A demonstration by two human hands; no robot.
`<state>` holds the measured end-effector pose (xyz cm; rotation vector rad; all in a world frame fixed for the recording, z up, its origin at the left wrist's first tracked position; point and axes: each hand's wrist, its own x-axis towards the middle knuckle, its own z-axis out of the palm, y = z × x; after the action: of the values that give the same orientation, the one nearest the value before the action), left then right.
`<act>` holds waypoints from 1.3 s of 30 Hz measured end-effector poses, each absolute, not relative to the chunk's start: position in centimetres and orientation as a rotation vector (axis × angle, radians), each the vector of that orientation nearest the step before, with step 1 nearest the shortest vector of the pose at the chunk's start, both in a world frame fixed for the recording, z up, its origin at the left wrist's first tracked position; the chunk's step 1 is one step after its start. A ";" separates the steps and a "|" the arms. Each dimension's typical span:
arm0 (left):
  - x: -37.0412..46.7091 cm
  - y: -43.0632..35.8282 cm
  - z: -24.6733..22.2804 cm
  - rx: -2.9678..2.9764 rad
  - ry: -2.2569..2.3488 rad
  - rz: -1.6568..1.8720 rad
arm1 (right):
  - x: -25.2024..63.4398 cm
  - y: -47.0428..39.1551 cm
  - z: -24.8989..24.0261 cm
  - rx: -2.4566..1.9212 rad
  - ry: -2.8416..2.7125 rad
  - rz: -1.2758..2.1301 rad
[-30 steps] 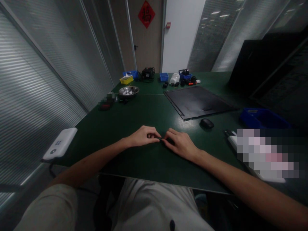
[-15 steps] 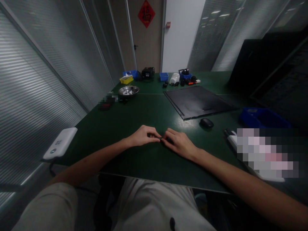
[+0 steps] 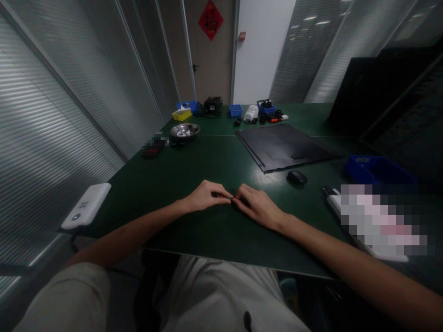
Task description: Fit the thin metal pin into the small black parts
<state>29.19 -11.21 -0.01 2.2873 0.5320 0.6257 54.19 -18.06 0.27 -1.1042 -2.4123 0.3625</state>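
Note:
My left hand (image 3: 209,196) and my right hand (image 3: 258,206) meet fingertip to fingertip over the green table (image 3: 194,230), near its front edge. Thumb and fingers of each hand are pinched together. Between the fingertips there seems to be a tiny dark piece (image 3: 232,199), too small to name. The right hand's other fingers curl in toward the palm, and its wrist lies low by the tabletop. A black mouse (image 3: 297,177) is to the right of the right hand, apart from it.
A black mat (image 3: 287,146) lies beyond my hands. A metal bowl (image 3: 185,131) with small parts stands at the far left. At the back are a yellow tray (image 3: 182,115) and a small blue bin (image 3: 236,110). A white device (image 3: 86,206) sits at the left edge, a blue tray (image 3: 379,169) at right.
Hardly anything differs. Both hands keep the same pinch in nearly the same spot, with only a very slight shift at the fingertips.

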 end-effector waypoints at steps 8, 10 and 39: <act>29.5 -11.3 0.3 2.273 0.520 0.589 | 53.9 -18.3 0.6 -1.152 -2.417 0.321; 29.5 -11.3 0.5 2.260 0.504 0.599 | 53.9 -18.3 0.7 -1.160 -2.425 0.311; 29.3 -11.9 2.2 2.452 0.429 0.514 | 54.4 -18.5 0.6 -1.153 -2.360 0.316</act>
<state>29.33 -11.94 2.15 2.4515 0.4290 0.5138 54.36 -18.50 0.61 -1.1527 -2.3604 0.3158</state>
